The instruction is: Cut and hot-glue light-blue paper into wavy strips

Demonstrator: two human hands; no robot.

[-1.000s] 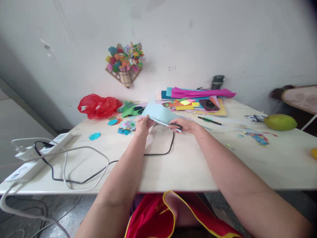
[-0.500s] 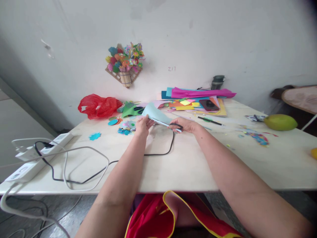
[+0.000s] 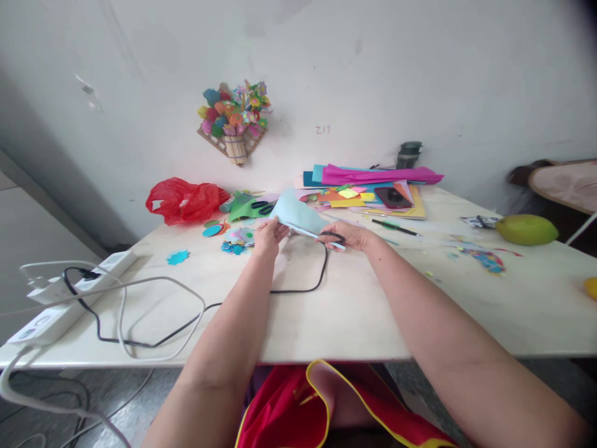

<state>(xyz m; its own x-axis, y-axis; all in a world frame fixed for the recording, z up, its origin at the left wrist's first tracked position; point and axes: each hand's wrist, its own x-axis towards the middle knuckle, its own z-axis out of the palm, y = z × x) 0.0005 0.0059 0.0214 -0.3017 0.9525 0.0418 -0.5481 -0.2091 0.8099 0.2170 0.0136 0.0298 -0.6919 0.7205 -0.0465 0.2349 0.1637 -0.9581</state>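
Between my hands, raised over the middle of the table, is a light blue sheet of paper (image 3: pixel 298 211). My left hand (image 3: pixel 271 235) pinches its lower left edge. My right hand (image 3: pixel 347 235) grips black-handled scissors (image 3: pixel 334 237) at the sheet's right end, with the fingers through the handles. The blades lie along the paper's lower edge, and a narrow strip of paper sticks out below the handles. How far apart the blades are cannot be made out.
A power strip (image 3: pixel 69 298) with looping cables lies at the left. A red plastic bag (image 3: pixel 184 200), cut paper flowers (image 3: pixel 240 239) and coloured paper (image 3: pixel 359 196) lie further back. A pen (image 3: pixel 396 228) and a green-yellow fruit (image 3: pixel 527 229) are at the right.
The light blue paper has shifted slightly to the right and its top has moved. The strip at its right end sticks out a little further. Both hands keep their holds.
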